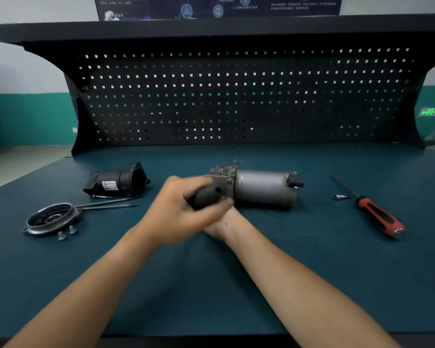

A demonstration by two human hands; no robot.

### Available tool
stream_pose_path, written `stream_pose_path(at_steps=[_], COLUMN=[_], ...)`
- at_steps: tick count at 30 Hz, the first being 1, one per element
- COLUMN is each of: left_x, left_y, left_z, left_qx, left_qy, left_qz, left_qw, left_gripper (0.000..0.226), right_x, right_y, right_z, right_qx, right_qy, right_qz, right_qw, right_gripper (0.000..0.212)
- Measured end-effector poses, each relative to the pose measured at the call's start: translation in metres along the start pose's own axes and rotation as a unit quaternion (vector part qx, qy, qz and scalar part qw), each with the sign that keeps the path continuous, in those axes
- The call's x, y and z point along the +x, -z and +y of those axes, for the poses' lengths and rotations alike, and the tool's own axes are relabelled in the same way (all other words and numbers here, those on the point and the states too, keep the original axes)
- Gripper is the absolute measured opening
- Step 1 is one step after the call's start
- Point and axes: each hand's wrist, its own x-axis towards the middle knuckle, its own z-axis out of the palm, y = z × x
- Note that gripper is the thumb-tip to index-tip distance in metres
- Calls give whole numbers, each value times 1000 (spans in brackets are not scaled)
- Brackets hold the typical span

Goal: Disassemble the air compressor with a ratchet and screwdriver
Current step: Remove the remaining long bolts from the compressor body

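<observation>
The air compressor lies on its side mid-bench: a grey motor cylinder with a cast metal head at its left end. My left hand grips the dark handle of the ratchet just in front of that head. The ratchet's working end is hidden behind my fingers. My right hand reaches under my left hand toward the compressor. Only its wrist and the back of the hand show, so its hold is hidden. A red and black screwdriver lies on the mat to the right, untouched.
A black plastic housing lies at the left. A round metal end cover lies nearer, beside two long bolts and two short bolts. A small socket lies by the screwdriver. A pegboard backs the green mat.
</observation>
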Motion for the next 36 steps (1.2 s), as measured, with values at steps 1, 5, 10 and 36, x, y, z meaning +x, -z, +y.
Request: stream_pose_path(at_steps=[1,5,10,36], left_x=[3,1,10,11], left_y=[3,-8,3,36], left_z=[0,6,-3,-23], left_qx=[17,38,-349,-465], left_qy=[1,15,237,302], left_qz=[42,165,490,539], left_qw=[999,985,763,633], left_gripper=[22,28,38,41], right_x=[0,7,6,0], right_y=[-3,-6,4,-5], right_z=[-1,-1,-3,-7], right_qx=[27,61,47,57], right_qy=[-17,-50,-53,-65], right_qz=[-20,-43,-35,-46], right_qw=[999,996,997,995], right_gripper=[21,33,27,30])
